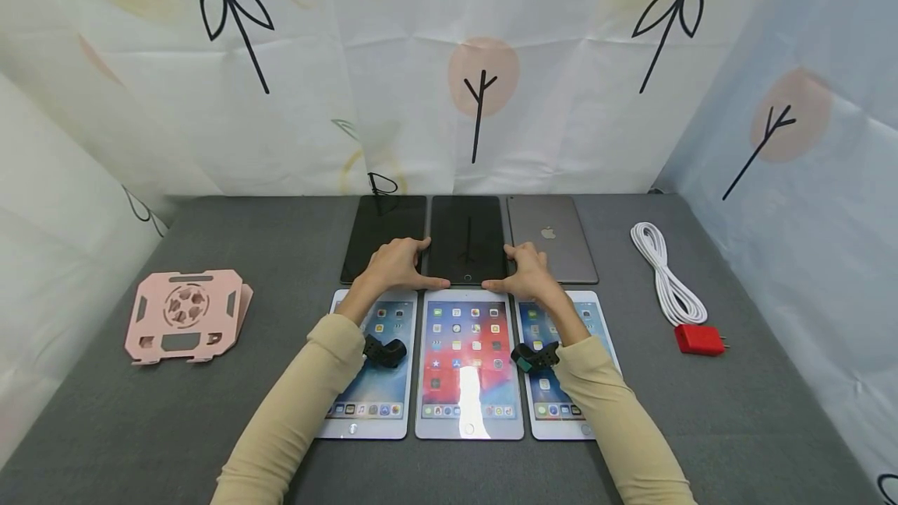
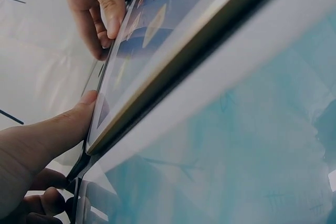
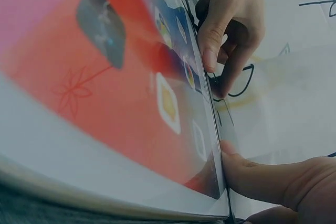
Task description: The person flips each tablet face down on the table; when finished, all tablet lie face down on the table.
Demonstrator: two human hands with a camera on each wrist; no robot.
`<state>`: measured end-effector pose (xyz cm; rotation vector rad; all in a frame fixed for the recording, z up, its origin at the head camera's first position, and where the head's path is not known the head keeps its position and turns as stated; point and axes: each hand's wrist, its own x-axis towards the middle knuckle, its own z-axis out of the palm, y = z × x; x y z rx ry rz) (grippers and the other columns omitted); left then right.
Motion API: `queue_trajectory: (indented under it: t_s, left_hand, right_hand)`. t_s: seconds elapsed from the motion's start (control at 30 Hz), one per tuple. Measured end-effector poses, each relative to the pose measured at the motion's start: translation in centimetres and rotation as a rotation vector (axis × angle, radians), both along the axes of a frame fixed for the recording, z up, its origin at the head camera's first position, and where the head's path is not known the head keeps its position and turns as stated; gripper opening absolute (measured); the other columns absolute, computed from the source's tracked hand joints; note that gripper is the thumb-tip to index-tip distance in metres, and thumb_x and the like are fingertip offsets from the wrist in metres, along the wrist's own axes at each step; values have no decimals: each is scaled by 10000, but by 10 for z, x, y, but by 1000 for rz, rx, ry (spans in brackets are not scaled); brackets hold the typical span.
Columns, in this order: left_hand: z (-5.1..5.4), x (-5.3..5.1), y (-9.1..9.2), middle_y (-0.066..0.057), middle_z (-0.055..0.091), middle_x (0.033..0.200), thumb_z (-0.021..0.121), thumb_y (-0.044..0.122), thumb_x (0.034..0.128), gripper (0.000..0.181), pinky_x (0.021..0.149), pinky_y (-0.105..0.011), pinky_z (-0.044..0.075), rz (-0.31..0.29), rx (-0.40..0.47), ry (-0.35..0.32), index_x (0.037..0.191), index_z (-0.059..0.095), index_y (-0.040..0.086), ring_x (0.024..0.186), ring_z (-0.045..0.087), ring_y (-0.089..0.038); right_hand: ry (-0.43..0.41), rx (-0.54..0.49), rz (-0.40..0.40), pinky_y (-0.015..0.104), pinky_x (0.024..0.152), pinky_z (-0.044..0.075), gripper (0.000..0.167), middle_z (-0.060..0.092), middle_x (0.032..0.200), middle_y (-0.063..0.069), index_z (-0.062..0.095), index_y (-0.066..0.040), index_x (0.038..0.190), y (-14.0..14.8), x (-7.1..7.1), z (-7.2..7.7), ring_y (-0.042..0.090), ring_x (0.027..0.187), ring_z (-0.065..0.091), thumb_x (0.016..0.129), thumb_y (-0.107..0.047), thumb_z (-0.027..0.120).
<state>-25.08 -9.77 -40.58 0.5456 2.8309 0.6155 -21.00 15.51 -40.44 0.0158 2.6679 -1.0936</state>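
Grey table (image 1: 772, 427), black tablet (image 1: 468, 228) between hands (image 1: 396, 263) (image 1: 529, 271), Apple logo (image 1: 548, 233)

The middle white tablet (image 1: 469, 365) has a glossy glass face. Just beyond it, the middle black tablet (image 1: 467, 244) is equally shiny; beyond and right, the grey tablet (image 1: 550, 248) shows smooth, satin metal. Left of it, the pink stand (image 1: 163, 322) looks matt; right, the red plug (image 1: 699, 340) resembles smooth plastic. Matt grey cloth seems to cover the table (image 1: 295, 263) around it.

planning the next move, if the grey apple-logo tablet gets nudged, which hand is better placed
Likely the right hand: it is at the right edge of the middle black tablet, beside the grey tablet; the left hand is at the opposite edge, farther away.
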Motion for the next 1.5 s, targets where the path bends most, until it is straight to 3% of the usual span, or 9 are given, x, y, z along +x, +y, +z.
queue_trajectory:
  t_s: [0.6, 0.83, 1.0, 1.1, 1.2, 1.3, 1.4, 1.5]
  left_hand:
    - [4, -3, 3, 14, 360, 643, 855, 574, 745, 1002, 502, -244, 189, -20, -8, -9, 1512, 471, 57, 559, 221, -110]
    - [4, -6, 5, -51, 535, 693, 874, 572, 726, 1034, 507, -247, 184, -10, 11, -39, 1522, 451, 65, 551, 194, -103]
    - [3, -7, 6, 40, 390, 573, 877, 570, 723, 1042, 499, -243, 173, -6, 27, -56, 1520, 459, 46, 519, 168, -86]
    - [2, -7, 8, 39, 363, 572, 884, 544, 727, 1031, 515, -246, 219, -6, 52, -56, 1508, 472, 11, 523, 227, -91]
    - [2, -6, 11, -18, 564, 739, 884, 521, 738, 1003, 608, -266, 399, -8, 67, -42, 1487, 495, -21, 637, 443, -132]
    - [2, -5, 14, -131, 695, 1114, 876, 514, 752, 985, 872, -353, 554, -14, 75, -38, 1478, 502, -36, 961, 640, -229]
    - [2, -4, 16, -213, 635, 1357, 865, 515, 765, 991, 1051, -462, 521, -26, 74, -37, 1485, 484, -50, 1238, 619, -325]
    - [2, -3, 18, -232, 576, 1427, 860, 514, 772, 1001, 1097, -486, 486, -31, 66, -37, 1492, 466, -60, 1318, 566, -355]
  right_hand:
    - [-58, -104, -26, 624, 1189, 282, 922, 183, 1625, 225, 232, -15, 1618, 0, 0, -1, 452, 1459, 147, 898, -193, 780]
    - [-44, -168, -58, 618, 1193, 281, 935, 203, 1613, 241, 235, 7, 1611, -1, 0, -3, 444, 1452, 147, 875, -151, 790]
    - [-20, -214, -80, 615, 1199, 274, 924, 273, 1576, 242, 263, 17, 1600, -1, 1, -4, 440, 1462, 170, 858, -123, 796]
    - [0, -260, -80, 605, 1205, 276, 920, 304, 1549, 244, 261, 25, 1599, 1, 2, -4, 438, 1461, 224, 858, -109, 790]
    - [12, -322, -68, 590, 1201, 296, 904, 284, 1545, 249, 250, 27, 1601, 3, 3, -4, 436, 1444, 268, 872, -88, 771]
    - [26, -374, -59, 585, 1185, 319, 872, 276, 1538, 254, 267, 29, 1594, 6, 5, -3, 437, 1426, 286, 878, -61, 756]
    - [49, -393, -47, 592, 1167, 333, 837, 308, 1528, 259, 309, 35, 1575, 8, 7, -2, 439, 1412, 304, 870, -42, 754]
    - [65, -385, -41, 599, 1152, 350, 836, 342, 1523, 260, 328, 36, 1568, 10, 7, -1, 437, 1403, 328, 857, -46, 761]
